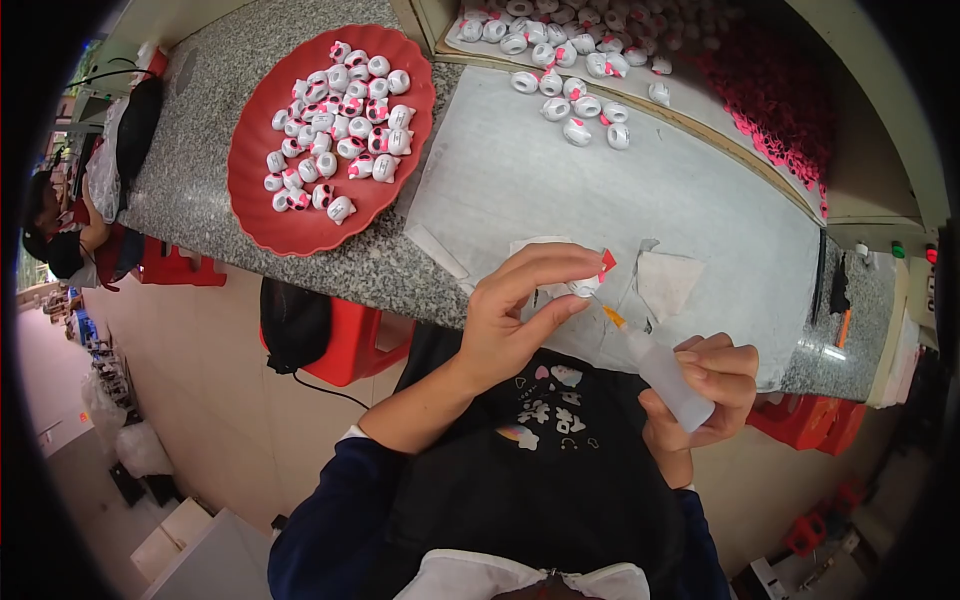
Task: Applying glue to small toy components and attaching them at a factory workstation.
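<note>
Between the thumb and fingers of my left hand (515, 310) is a small white figurine head (584, 286) with a red piece on its top. My right hand (712, 385) is wrapped round a translucent white squeeze bottle (668, 378) with an orange nozzle and a thin needle tip. The bottle tilts up to the left, and its tip comes close to the head's underside; I cannot tell whether they touch. Under both hands lies a pale paper sheet (520, 170) on the speckled stone bench, with a loose paper scrap (668, 284) beside the bottle.
A red scalloped tray (255, 190) on the left holds many finished-looking white heads. Several loose white heads (577, 131) lie at the sheet's far edge, before a shelf piled with white heads and pink-and-black pieces (765, 100). Red stools (365, 345) stand below; another person sits far left.
</note>
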{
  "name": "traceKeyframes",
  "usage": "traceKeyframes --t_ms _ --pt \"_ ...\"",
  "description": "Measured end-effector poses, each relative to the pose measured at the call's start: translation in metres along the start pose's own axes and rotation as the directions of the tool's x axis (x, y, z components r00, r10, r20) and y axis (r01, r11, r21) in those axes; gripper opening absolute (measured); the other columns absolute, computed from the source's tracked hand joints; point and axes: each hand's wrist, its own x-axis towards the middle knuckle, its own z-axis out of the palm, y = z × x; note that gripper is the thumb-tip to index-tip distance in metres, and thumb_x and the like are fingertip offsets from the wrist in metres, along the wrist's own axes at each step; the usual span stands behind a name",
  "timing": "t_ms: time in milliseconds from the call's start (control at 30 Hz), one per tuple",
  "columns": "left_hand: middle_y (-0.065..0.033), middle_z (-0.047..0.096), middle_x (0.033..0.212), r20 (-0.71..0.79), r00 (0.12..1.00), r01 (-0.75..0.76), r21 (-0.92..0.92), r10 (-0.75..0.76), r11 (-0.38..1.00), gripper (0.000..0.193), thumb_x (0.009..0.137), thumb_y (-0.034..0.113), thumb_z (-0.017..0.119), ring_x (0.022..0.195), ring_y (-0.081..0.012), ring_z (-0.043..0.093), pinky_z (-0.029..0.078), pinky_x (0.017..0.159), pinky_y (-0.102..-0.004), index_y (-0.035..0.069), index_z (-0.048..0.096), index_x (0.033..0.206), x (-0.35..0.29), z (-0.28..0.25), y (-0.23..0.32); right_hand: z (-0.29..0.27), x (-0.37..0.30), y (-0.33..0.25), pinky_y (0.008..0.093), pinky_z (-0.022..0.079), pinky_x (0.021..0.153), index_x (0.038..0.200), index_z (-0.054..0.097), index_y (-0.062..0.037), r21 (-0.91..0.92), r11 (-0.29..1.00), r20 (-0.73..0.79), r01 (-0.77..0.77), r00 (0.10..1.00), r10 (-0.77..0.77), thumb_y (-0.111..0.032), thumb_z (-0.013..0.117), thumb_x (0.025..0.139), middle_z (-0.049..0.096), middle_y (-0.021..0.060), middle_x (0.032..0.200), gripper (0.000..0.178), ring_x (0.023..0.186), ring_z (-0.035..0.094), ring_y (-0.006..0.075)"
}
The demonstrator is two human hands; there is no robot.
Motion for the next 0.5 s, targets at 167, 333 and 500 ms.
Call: traceKeyframes --t_ms 167,333,500 --pt "-0.0167 0.05 0.1 -0.042 0.999 -0.008 -0.058 0.005 0.998 0.03 0.068 -0.009 0.053 0.095 -0.0216 0.047 0.037 0.081 -0.0308 -0.003 0.049 0.097 0.003 -0.008 -0.003 -0.003 0.006 0.009 0.0225 0.038 0.052 0.079 0.044 -0.0053 0.037 0.992 -0.05 -0.118 0.992 0.12 -0.019 0.071 0.06 0.043 0.0059 0.074 0.036 0.058 0.042 0.0116" --pt "-0.0162 0.049 0.102 -0.195 0.976 0.045 -0.233 -0.092 0.972 0.031 0.068 -0.008 0.055 0.093 -0.0191 0.049 0.039 0.081 -0.0275 -0.003 0.048 0.098 0.007 -0.027 0.002 -0.024 0.038 0.045 0.0262 0.046 0.056 0.081 0.043 -0.0029 0.282 0.878 0.059 -0.386 0.921 0.386 -0.005 0.063 0.062 0.044 0.0076 0.081 0.028 0.071 0.05 0.0167" --pt "-0.0173 0.049 0.103 -0.234 0.965 0.06 -0.253 -0.121 0.966 0.034 0.069 -0.008 0.054 0.092 -0.0185 0.05 0.038 0.081 -0.0271 -0.003 0.045 0.101 0.01 -0.029 0.003 -0.037 0.112 0.11 0.0267 0.047 0.056 0.087 0.045 -0.0018 0.137 0.85 0.183 -0.509 0.856 0.483 0.0 0.051 0.069 0.045 0.0044 0.081 0.019 0.074 0.054 0.0169"
